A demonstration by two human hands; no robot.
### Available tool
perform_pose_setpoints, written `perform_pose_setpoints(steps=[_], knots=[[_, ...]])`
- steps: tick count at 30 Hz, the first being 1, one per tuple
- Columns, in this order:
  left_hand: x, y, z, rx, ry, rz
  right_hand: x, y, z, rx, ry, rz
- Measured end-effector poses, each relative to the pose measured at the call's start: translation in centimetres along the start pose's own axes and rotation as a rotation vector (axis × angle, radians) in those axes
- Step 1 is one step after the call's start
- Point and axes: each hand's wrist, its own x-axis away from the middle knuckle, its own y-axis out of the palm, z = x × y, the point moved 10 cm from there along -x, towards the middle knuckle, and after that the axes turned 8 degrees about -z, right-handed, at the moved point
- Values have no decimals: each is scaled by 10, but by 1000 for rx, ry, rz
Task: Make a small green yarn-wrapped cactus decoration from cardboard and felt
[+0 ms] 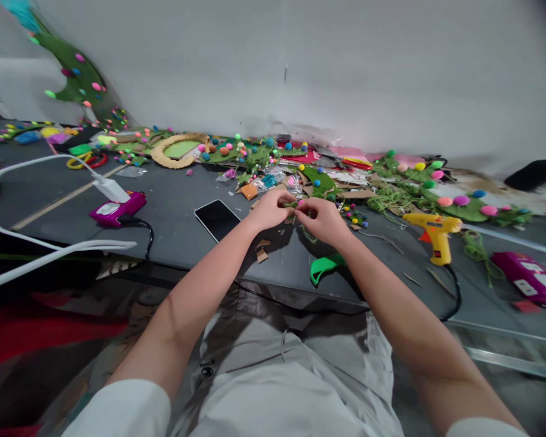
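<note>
My left hand (274,207) and my right hand (321,220) meet above the dark table, fingertips pinched close together. Between them shows a bit of green yarn (291,205), and a thin green strand hangs under the right fingers. Most of what they grip is hidden by the fingers. A phone with a dark screen (217,220) lies left of my left hand. Small cardboard scraps (262,255) are scattered below the hands. Under my right wrist lies a bright green plastic tool (325,267), partly covered by the forearm.
A yellow glue gun (434,233) with a black cord rests at right, near a purple power strip (530,279). Another purple power box (118,209) with a white charger stands at left. Green felt pieces with pompoms (464,206), yarn and a beige ring (164,159) line the back.
</note>
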Motion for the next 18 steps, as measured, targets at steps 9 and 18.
perform_pose_setpoints(steps=[9, 18], knots=[[3, -10, -14, 549, -115, 129, 9, -4, -23, 374, -79, 24], [4, 1, -11, 710, -147, 30, 11, -7, -21, 473, -85, 44]])
